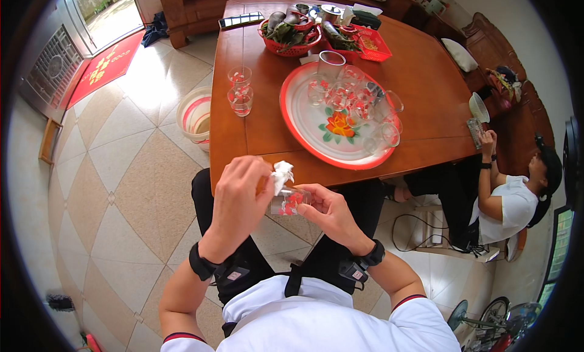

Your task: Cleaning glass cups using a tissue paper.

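Observation:
My right hand (329, 211) holds a clear drinking glass with a red printed pattern (291, 202), tilted on its side above my lap. My left hand (242, 199) pinches a crumpled white tissue (282, 175) against the glass. Past the table edge, a round red-rimmed tray with a painted flower (299, 142) bears several similar glasses (342, 96), some on their sides. At the table's left, two patterned glasses (240, 100) stand one behind the other.
The wooden table (264, 137) also bears red baskets of vegetables (292, 46), a phone (241, 20) and a lidded metal container (331, 12). A bucket (195, 115) stands on the floor at left. Another person (506, 206) sits at the right, hands on an object at the table edge.

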{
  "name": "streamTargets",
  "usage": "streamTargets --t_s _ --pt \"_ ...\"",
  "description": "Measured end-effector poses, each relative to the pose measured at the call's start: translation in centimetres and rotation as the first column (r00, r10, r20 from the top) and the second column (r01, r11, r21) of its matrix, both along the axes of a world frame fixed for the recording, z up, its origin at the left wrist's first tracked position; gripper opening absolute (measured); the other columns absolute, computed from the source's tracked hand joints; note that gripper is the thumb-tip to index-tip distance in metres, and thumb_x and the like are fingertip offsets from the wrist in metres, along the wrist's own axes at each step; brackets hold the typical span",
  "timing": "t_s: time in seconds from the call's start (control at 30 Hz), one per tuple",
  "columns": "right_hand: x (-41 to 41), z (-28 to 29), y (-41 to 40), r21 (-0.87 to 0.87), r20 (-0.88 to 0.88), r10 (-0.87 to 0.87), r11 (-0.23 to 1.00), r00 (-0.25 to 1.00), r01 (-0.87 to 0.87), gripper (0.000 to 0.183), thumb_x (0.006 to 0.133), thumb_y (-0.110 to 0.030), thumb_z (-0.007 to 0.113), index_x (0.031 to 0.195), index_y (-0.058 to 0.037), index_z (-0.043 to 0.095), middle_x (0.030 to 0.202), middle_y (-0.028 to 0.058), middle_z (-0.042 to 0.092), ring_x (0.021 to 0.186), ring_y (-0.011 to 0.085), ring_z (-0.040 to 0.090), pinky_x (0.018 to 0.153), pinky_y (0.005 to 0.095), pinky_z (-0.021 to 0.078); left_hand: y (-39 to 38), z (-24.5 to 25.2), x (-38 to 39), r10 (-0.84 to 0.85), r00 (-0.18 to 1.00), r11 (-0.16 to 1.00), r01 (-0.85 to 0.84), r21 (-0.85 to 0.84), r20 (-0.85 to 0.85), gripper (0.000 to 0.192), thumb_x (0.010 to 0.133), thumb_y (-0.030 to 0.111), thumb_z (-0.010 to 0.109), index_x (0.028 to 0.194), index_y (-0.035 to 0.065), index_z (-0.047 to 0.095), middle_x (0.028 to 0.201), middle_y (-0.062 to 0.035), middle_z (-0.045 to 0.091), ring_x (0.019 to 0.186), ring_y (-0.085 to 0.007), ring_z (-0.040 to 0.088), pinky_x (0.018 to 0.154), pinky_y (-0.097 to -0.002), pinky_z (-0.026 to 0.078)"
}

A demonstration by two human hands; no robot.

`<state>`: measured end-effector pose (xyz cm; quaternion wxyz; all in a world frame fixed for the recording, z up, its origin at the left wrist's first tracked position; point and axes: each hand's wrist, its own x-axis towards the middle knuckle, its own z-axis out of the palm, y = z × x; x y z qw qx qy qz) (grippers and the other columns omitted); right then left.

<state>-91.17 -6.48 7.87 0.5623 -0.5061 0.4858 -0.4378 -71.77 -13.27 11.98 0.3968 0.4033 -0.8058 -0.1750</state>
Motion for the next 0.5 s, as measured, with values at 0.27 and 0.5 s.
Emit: streamTargets --t_s 0.27,0.5 --pt "-0.5 1.1 0.1 0.064 0.118 0.023 0.997 0.993 -0.030 0.036 0.093 -0.010 0.058 0.126 0.0039 0.052 0.105 0.0024 0.063 0.089 0.0039 0.056 0.077 0.0193 0.0459 -0.2 0.6 1.6 -0.285 0.861 0.756 0.473 0.453 -0.422 0.005 0.089 -0.006 0.048 0.094 -0.0037 0.049 0.118 -0.0205 0.063 0.109 -0.0211 0.062 0.093 -0.0309 0.049" --pt "-0.3 0.9 0.2 0.093 0.236 0.051 0.993 0.971 -0.075 0.035 0.096 -0.015 0.053 0.125 0.0037 0.053 0.105 0.0029 0.063 0.091 0.0053 0.057 0.080 0.0218 0.0476 -1.3 -2.6 1.1 -0.173 0.711 0.485 0.663 0.570 -0.681 0.011 0.099 0.011 0.049 0.106 0.0042 0.054 0.111 -0.0167 0.065 0.106 -0.0181 0.062 0.090 -0.0297 0.050"
